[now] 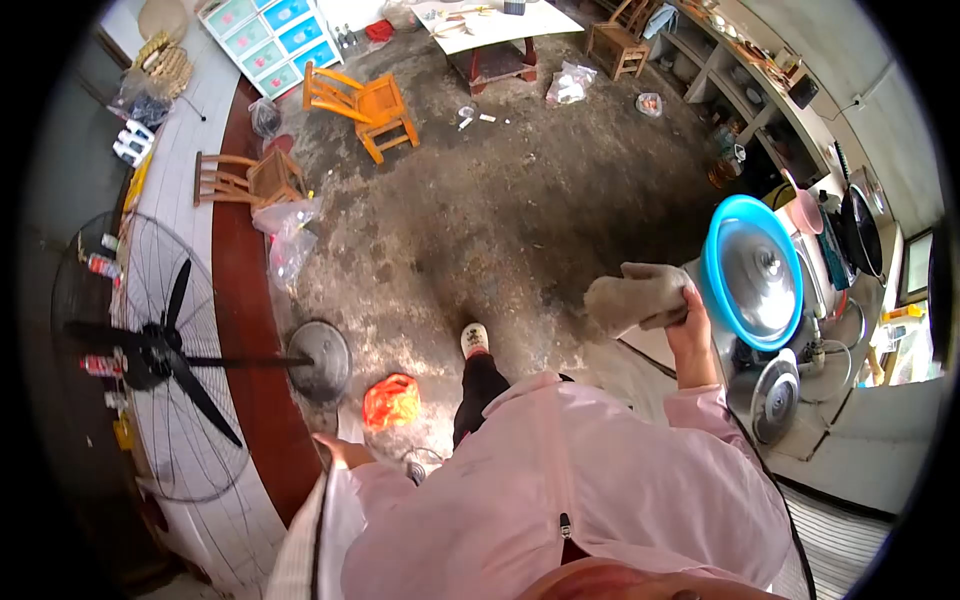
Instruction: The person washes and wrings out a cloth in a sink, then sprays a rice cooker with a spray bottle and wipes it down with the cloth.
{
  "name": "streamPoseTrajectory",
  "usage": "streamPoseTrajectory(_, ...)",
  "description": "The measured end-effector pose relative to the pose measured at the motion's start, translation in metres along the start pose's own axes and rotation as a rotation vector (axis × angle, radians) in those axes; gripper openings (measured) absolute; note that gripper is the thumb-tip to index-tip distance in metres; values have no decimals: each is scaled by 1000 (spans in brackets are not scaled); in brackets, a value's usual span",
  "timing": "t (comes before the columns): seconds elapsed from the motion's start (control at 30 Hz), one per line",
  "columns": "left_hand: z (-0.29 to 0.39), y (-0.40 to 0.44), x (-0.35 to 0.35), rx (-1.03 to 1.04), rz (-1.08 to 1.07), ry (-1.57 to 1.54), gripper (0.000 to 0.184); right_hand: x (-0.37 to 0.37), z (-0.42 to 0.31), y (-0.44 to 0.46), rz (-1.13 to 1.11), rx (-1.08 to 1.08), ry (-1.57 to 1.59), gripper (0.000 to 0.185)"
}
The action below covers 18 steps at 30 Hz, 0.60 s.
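Observation:
A greyish-brown cloth [640,298], folded and soft-looking, is held out over the floor at the right of centre. My right hand [690,325] grips its right end. Just beyond that hand is a blue basin [714,275] with a shiny metal lid [765,270] inside its rim. At the lower left, my left hand [343,452] hangs low beside my pink jacket, near an orange plastic bag [391,402] on the floor. Its fingers are too small and partly hidden to judge.
A fan [160,350] with a round base [320,362] stands left. Two wooden chairs [380,108] [262,180], a white-topped table [500,25] and plastic bags [571,84] lie ahead. Along the right runs a counter with a pink pan [805,212], a wok [860,232] and another lid [776,398].

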<state>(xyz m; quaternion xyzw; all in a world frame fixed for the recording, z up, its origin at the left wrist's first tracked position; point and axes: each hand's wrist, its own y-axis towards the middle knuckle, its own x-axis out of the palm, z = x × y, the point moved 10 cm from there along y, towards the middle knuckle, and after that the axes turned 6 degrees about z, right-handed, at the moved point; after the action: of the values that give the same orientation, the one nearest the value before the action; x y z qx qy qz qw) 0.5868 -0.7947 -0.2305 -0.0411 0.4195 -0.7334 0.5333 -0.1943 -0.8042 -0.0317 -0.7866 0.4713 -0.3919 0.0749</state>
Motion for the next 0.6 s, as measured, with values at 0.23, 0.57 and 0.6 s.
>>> streamPoseTrajectory(0.23,50,-164,361,242,-1069,320,35,119,65,20,-173,88,-214,17)
streamPoseTrajectory(0.57,34,-519,527,1019,-1824,952,35,226,5,66,-11,-794,-1376,18)
streamPoseTrajectory(0.6,28,-542,534,1087,-1860,1004,36,225,5,86,0,-705,-1350,18)
